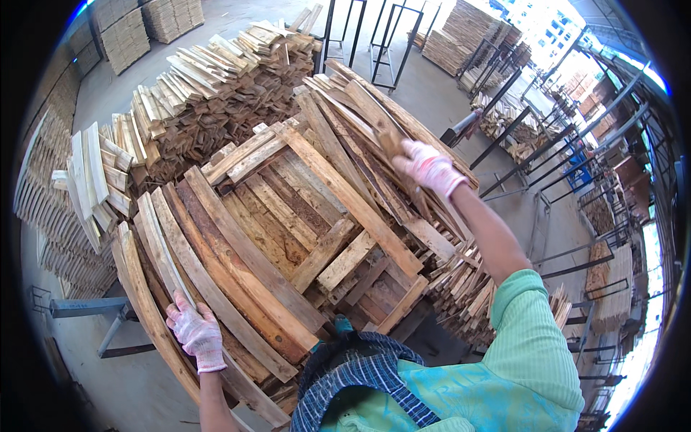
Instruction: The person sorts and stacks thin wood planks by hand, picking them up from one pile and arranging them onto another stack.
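Note:
My left hand (196,335), in a white and pink knit glove, has its fingers around the edge of a long pale wooden board (163,241) at the left of the stack. More long boards (234,270) lie side by side to its right. My right hand (430,168), gloved alike, reaches across to the far right and is closed on a brown plank (389,138) among loose planks there; its fingertips are partly hidden and slightly blurred. Between my hands lies a layer of shorter boards (277,216), framed by a long plank (353,201) on its right.
A big heap of short wood pieces (209,97) stands beyond the stack. At the left is a tall pile of pale slats (72,209). Metal racks (392,47) stand behind and to the right. Small sticks (468,291) are bundled below my right arm. A blue-grey metal beam (86,307) juts out at the left.

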Motion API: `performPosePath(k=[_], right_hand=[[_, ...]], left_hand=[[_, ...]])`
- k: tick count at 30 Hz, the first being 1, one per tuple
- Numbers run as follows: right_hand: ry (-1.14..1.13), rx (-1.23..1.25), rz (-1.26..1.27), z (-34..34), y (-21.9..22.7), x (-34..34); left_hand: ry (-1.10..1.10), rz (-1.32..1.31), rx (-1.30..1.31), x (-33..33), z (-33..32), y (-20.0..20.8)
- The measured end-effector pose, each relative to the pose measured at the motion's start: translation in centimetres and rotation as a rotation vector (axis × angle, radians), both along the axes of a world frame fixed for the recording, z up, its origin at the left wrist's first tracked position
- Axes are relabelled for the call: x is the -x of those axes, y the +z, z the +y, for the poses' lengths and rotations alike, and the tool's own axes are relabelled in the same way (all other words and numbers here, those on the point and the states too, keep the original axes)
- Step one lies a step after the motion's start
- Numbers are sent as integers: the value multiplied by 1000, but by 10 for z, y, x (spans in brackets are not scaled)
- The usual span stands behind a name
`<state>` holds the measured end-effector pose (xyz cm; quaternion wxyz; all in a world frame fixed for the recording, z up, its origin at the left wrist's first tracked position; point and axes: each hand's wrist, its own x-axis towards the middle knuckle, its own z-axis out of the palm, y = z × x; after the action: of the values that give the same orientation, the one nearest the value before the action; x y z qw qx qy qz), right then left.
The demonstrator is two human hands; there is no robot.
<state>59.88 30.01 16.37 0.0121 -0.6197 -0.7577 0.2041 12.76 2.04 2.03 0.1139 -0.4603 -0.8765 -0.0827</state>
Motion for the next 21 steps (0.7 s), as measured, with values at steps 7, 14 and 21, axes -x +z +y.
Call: performPosePath(k=[7,14,21], right_hand=[[161,131,278,28,23,17],[10,437,630,56,-4,73],[551,177,-14,36,7,107]], left_hand=[[-5,4,27,-7,3,10],[1,23,31,-7,7,9],[-15,-57,-27,-9,5,14]])
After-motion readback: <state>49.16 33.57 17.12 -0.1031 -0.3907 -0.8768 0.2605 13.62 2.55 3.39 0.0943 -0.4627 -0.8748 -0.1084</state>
